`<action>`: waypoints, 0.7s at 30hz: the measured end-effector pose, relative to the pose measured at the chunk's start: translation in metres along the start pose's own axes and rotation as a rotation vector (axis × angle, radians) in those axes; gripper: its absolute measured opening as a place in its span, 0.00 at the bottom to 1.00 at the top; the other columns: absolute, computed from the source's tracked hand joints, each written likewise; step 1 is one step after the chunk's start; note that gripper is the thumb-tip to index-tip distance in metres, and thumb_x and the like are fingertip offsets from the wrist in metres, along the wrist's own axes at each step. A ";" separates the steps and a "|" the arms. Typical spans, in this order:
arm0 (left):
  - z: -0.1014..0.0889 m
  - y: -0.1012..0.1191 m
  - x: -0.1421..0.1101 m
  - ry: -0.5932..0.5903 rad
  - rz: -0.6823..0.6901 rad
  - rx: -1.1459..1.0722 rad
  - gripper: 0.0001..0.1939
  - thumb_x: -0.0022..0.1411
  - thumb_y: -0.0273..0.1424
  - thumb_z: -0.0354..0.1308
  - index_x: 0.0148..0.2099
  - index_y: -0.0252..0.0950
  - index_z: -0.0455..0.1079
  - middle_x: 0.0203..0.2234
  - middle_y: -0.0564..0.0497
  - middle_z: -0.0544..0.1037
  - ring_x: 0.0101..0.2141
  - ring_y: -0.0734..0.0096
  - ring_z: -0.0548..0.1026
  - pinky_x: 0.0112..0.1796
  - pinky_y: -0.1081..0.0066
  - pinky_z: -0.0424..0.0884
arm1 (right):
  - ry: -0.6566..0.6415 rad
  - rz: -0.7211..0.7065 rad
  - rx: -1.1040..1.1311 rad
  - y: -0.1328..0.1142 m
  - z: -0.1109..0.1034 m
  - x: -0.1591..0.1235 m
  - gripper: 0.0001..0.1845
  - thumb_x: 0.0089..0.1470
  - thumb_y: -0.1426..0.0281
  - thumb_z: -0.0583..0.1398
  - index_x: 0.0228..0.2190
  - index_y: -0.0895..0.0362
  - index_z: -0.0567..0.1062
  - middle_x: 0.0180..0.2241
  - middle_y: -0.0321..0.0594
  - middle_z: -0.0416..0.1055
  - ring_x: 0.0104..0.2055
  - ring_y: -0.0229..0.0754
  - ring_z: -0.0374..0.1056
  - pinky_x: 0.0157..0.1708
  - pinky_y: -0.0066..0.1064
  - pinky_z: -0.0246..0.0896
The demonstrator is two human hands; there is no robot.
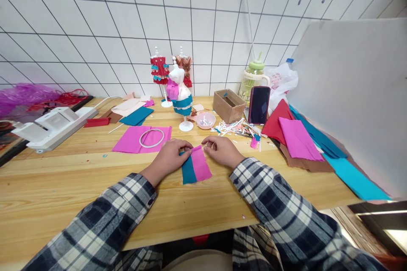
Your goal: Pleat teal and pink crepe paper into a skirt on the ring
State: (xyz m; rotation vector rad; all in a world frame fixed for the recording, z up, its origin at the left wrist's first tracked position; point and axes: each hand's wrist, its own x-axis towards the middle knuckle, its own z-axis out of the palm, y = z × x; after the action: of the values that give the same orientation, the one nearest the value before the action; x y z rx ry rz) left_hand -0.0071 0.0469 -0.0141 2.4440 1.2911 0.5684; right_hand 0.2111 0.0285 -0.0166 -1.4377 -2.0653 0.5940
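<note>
A small piece of pink paper over teal paper (195, 168) lies on the wooden table (79, 186) in front of me. My left hand (170, 157) pinches its upper left edge with closed fingers. My right hand (221, 150) pinches the upper right corner of the pink layer, fingers pressed together. Just beyond stands a small white mannequin (180, 93) dressed in pink and teal paper strips.
A pink sheet with a white ring (151, 137) lies left of centre. A pink bowl (205, 120), cardboard box (229, 106), phone (259, 105), paper scraps and stacked coloured sheets (299, 139) fill the right. White devices (52, 126) sit at left. Two more mannequins stand by the wall.
</note>
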 end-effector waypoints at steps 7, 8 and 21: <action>-0.039 -0.016 0.000 0.203 -0.076 0.280 0.16 0.63 0.40 0.51 0.45 0.39 0.76 0.40 0.45 0.79 0.42 0.56 0.74 0.43 0.60 0.66 | 0.048 0.075 0.034 0.005 -0.001 0.001 0.10 0.55 0.72 0.58 0.39 0.54 0.77 0.30 0.35 0.75 0.31 0.36 0.66 0.31 0.27 0.56; -0.050 -0.024 -0.001 0.200 -0.115 0.366 0.16 0.63 0.39 0.50 0.43 0.40 0.76 0.39 0.45 0.79 0.41 0.55 0.73 0.43 0.59 0.66 | 0.054 0.079 0.031 0.005 -0.002 0.001 0.10 0.55 0.72 0.58 0.39 0.54 0.77 0.31 0.35 0.75 0.31 0.36 0.66 0.31 0.27 0.56; -0.083 -0.072 -0.014 -0.109 -0.355 0.521 0.10 0.53 0.37 0.56 0.34 0.41 0.75 0.37 0.44 0.79 0.42 0.45 0.73 0.41 0.54 0.65 | 0.041 0.065 0.034 0.003 -0.003 0.001 0.10 0.55 0.72 0.57 0.37 0.55 0.78 0.31 0.35 0.76 0.30 0.35 0.66 0.30 0.27 0.56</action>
State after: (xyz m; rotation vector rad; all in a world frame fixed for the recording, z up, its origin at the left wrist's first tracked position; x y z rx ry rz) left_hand -0.1055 0.0823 0.0227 2.4782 1.9604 -0.0018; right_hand 0.2152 0.0302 -0.0161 -1.4898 -1.9738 0.6177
